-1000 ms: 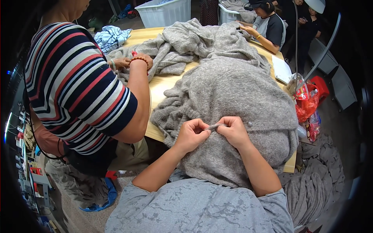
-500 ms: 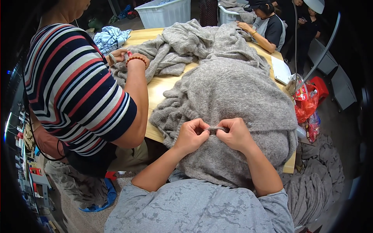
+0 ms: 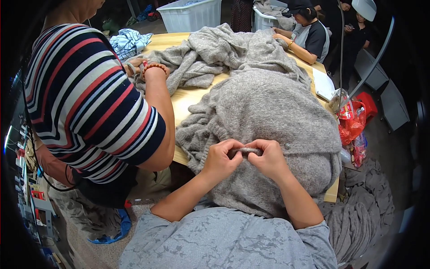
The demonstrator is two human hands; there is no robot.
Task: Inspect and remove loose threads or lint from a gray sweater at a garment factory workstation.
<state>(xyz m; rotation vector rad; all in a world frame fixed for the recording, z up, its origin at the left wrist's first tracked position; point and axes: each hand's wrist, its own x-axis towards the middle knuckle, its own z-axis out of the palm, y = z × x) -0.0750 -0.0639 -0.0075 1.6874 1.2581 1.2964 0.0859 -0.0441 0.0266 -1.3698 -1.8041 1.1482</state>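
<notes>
A grey-brown knitted garment [image 3: 268, 105] is heaped on the wooden table in front of me and hangs over its near edge. My left hand [image 3: 222, 159] is closed, pinching a narrow raised fold of the knit between thumb and forefinger. Close beside it, my right hand [image 3: 269, 159] pinches the other end of the same fold. The stretch of knit between my fingertips is held up off the heap. A small shiny, light-coloured spot [image 3: 287, 145] shows on the fabric just right of my right hand.
At the left a person in a striped shirt [image 3: 96, 98] handles more grey knitwear [image 3: 197, 58]. White tubs [image 3: 190, 17] stand behind the wooden table [image 3: 181, 107]. On the right are a white paper pad [image 3: 323, 84], red plastic bags [image 3: 351, 123], a lamp arm and piled knitwear [image 3: 358, 219].
The fold between my fingers has turned and shows a wider edge; my fingertips have shifted slightly. The striped-shirt person's arm has moved a little nearer. The shiny spot is more visible.
</notes>
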